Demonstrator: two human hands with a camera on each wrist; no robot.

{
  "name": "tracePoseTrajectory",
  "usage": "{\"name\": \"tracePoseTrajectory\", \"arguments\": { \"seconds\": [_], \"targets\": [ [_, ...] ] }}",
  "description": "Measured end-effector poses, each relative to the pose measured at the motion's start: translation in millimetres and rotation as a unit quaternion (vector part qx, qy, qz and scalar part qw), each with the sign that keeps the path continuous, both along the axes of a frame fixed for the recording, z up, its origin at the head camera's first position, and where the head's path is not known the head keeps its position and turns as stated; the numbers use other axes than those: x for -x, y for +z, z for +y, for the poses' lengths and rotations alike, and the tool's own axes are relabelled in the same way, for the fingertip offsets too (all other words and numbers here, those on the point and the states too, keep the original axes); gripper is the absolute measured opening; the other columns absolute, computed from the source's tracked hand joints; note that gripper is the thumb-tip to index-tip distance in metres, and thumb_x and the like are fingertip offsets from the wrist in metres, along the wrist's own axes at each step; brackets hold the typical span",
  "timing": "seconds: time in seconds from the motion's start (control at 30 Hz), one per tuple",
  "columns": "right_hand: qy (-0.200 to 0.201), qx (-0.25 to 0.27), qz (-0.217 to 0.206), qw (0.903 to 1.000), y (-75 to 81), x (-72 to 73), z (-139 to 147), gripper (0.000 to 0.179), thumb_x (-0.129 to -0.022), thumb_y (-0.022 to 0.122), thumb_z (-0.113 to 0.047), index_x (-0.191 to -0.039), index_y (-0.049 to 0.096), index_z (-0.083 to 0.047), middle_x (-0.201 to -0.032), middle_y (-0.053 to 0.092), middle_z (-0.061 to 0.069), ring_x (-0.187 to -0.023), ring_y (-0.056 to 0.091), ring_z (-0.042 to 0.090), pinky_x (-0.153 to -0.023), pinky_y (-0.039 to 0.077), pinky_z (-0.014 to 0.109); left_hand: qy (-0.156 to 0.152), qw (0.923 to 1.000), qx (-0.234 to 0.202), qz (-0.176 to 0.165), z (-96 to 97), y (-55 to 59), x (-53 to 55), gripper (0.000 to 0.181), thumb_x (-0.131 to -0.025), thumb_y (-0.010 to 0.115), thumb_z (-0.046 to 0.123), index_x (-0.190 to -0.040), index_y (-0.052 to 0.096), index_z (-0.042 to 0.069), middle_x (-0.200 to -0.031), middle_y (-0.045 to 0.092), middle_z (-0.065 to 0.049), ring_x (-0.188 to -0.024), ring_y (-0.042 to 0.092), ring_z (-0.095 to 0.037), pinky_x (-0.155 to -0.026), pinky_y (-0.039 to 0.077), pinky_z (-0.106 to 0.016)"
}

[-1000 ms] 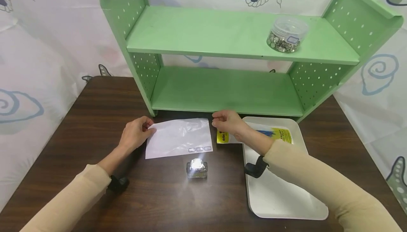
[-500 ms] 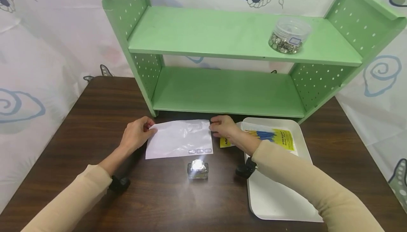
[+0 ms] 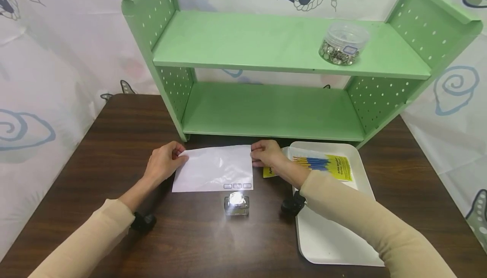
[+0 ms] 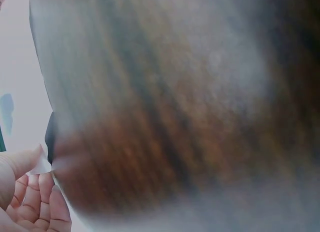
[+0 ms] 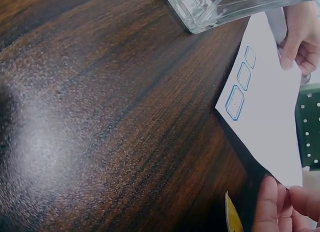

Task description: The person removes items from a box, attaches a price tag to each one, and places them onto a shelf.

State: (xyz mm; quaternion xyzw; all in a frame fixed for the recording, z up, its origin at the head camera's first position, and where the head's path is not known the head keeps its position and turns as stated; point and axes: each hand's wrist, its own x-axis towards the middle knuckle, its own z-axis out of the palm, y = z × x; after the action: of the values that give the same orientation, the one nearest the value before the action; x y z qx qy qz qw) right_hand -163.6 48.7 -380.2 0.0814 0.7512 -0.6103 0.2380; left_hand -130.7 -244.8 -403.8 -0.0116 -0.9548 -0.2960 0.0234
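Note:
A glossy white sheet (image 3: 213, 170) with three small blue-outlined labels at its lower right lies tilted over the dark table, its far side raised. My left hand (image 3: 162, 161) pinches its far left corner between thumb and fingers. At the far right corner my right hand (image 3: 268, 154) pinches it too; in the right wrist view thumb and fingertips meet on the sheet's edge. Just in front of the sheet stands a small clear glass container (image 3: 236, 206), with bright glare on its top. Much of the left wrist view is blurred.
Right of the sheet, a pack of blue-handled paintbrushes (image 3: 338, 167) lies across a white tray (image 3: 335, 235), partly hidden by the right forearm. Behind stands a green two-tier shelf (image 3: 266, 111). A clear jar (image 3: 342, 47) of small metal pieces sits on its upper tier.
My right hand has moved slightly left and down from above the brush pack onto the sheet's right corner and taken hold. The sheet has shifted slightly toward me; the left hand keeps its grip.

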Motion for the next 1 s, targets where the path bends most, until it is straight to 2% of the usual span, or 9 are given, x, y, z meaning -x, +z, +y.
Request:
{"name": "tracePoseTrajectory", "arguments": {
  "seconds": [0.4,0.57,0.67,0.77,0.9,1.0],
  "targets": [
    [-0.003,-0.007,0.012,0.9999,-2.7,-2.8,-0.8,0.019,-0.089,0.056,0.006,-0.108,0.057,0.007,-0.082,0.052,0.006,-0.070,0.057,0.013,-0.062,0.055,0.023,0.002,1.0000,-0.009,-0.002,-2.5,-0.4,-1.4,0.018,-0.084,0.069,0.014,-0.096,0.063,0.003,-0.080,0.062,-0.010,-0.072,0.055,-0.022,-0.057,0.039,-0.027],
    [-0.010,0.004,0.032,0.9994,-0.1,-2.9,1.7,0.017,-0.089,0.055,0.007,-0.106,0.056,0.006,-0.084,0.053,0.006,-0.071,0.056,0.012,-0.063,0.055,0.023,-0.010,0.9980,-0.063,-0.002,-5.6,1.8,-1.6,0.020,-0.084,0.071,0.013,-0.098,0.065,0.000,-0.083,0.066,-0.012,-0.071,0.057,-0.016,-0.058,0.044,-0.022],
    [-0.013,0.007,0.046,0.9988,2.2,-2.9,4.3,0.016,-0.090,0.055,0.006,-0.106,0.056,0.006,-0.085,0.053,0.006,-0.071,0.055,0.012,-0.062,0.054,0.021,-0.021,0.9906,-0.133,-0.023,-6.6,3.1,-1.9,0.020,-0.086,0.069,0.012,-0.100,0.065,-0.002,-0.087,0.067,-0.015,-0.070,0.057,-0.009,-0.059,0.048,-0.019],
    [-0.018,0.003,0.057,0.9982,5.6,-2.6,7.0,0.016,-0.090,0.055,0.004,-0.106,0.057,0.005,-0.085,0.052,0.006,-0.071,0.055,0.012,-0.062,0.053,0.020,-0.032,0.9760,-0.210,-0.047,-6.3,4.6,-1.3,0.021,-0.087,0.066,0.008,-0.101,0.063,-0.008,-0.089,0.066,-0.014,-0.069,0.058,-0.003,-0.062,0.052,-0.020],
    [-0.024,0.008,0.060,0.9979,10.6,-2.1,10.0,0.017,-0.091,0.055,0.003,-0.108,0.057,0.005,-0.086,0.051,0.006,-0.072,0.054,0.013,-0.064,0.053,0.020,-0.035,0.9604,-0.271,-0.055,-4.9,8.3,0.8,0.023,-0.088,0.064,0.006,-0.102,0.059,-0.012,-0.081,0.064,0.005,-0.068,0.056,0.000,-0.063,0.052,-0.020],
    [-0.024,0.018,0.059,0.9978,13.9,-2.2,12.6,0.019,-0.091,0.055,0.003,-0.110,0.056,0.005,-0.089,0.051,0.007,-0.074,0.055,0.013,-0.067,0.054,0.021,-0.033,0.9570,-0.283,-0.055,-4.2,12.0,2.4,0.024,-0.089,0.063,0.008,-0.102,0.058,-0.012,-0.072,0.058,0.015,-0.064,0.052,0.000,-0.060,0.049,-0.019]
  ]
}}
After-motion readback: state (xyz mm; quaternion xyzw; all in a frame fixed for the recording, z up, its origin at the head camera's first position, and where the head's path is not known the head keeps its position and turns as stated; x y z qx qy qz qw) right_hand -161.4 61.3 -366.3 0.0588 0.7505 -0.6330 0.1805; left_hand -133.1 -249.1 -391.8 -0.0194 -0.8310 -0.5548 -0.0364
